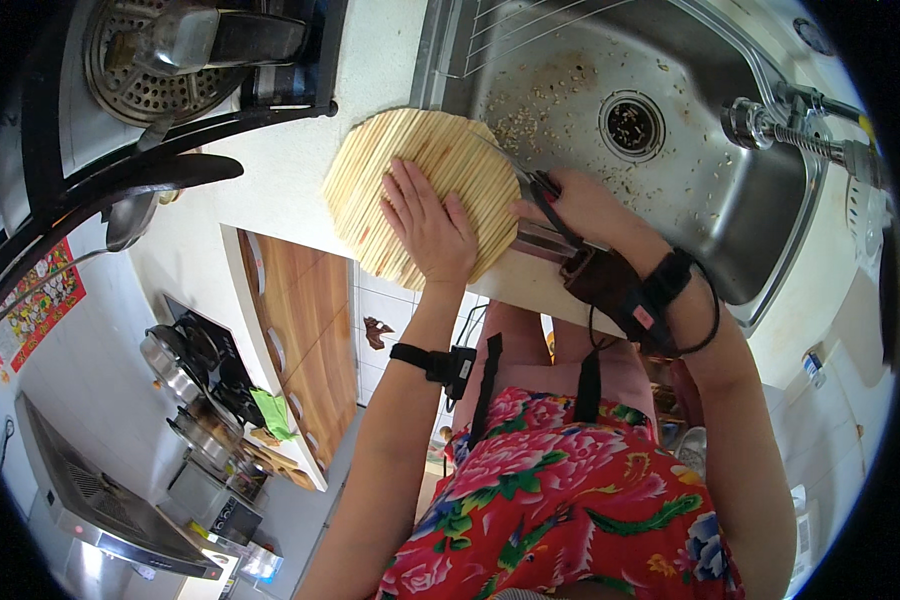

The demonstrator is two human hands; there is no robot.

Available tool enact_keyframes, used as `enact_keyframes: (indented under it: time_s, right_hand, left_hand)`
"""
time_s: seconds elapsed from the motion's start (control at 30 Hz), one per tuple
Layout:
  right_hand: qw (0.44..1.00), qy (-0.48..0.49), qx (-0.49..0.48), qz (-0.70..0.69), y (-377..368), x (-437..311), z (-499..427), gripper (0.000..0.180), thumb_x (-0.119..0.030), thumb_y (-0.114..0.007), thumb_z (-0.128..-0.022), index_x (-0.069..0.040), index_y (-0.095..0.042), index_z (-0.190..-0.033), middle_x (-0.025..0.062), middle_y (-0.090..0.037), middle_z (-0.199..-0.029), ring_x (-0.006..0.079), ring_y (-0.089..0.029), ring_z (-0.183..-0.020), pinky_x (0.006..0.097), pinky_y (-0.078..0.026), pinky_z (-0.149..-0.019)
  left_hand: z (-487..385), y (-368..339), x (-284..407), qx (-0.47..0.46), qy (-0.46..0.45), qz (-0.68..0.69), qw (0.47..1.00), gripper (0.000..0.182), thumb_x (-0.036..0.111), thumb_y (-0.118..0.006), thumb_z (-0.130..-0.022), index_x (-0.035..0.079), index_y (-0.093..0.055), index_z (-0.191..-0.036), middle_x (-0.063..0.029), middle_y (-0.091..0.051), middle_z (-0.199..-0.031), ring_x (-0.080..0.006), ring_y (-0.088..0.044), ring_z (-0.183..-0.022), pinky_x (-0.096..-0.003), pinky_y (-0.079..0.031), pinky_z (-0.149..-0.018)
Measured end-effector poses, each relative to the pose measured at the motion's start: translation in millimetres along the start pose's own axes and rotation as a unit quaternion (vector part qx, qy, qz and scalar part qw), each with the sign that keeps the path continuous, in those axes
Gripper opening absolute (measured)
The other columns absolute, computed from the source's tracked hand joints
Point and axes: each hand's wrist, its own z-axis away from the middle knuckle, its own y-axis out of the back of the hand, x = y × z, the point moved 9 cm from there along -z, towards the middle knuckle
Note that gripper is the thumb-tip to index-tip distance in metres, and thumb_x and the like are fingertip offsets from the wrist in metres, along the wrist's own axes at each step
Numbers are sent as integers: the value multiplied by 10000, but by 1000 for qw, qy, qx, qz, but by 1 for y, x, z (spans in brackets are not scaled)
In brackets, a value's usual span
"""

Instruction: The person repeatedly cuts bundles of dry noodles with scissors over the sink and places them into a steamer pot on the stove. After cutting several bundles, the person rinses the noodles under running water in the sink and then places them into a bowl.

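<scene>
A round, many-sided mat of pale wooden slats (420,135) lies on the counter, its right side reaching the sink's rim. My left hand (435,232) rests flat on the mat, palm down with the thumb apart. At the mat's right edge, my right hand (589,202) grips black-handled scissors (546,191). Their metal blades point up and left over the mat's upper right edge; whether a slat lies between them I cannot tell. A dark brown case-like object (604,277) sits beside my right wrist. Both wrists wear black straps with small devices.
The steel sink (727,217) has food bits scattered around its drain (631,126). A wire rack (525,34) spans its upper left, and a faucet (746,124) stands right. A black rack with utensils (172,176) borders the left counter. Pots (172,367) stand on the stove beyond.
</scene>
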Motion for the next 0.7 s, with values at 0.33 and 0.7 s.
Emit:
enact_keyframes:
  time_s: [0.33, 0.7]
  right_hand:
    - [997, 8, 53, 63, 4, 6, 5, 821, -761, -665, -731, 60, -682, -719, 286, -625, -710, 459, -646, -735, 492, -522, -672]
    - [999, -21, -40, 14, -4, -10, -20, 874, -830, -627, -703, 41, -700, -714, 207, -644, -630, 376, -675, -659, 458, -531, -641]
  left_hand:
    - [1, -3, -2, -8, 7, -2, 1000, 653, 322, -359, -1017, -51, -212, -1532, -219, -188, -1616, -417, -124, -1498, -526, -71, -1203]
    - [0, 0, 0, -16, 0, 15, 1000, 641, 297, -327, -1025, -53, -179, -1541, -231, -170, -1617, -419, -122, -1498, -514, -66, -1202]
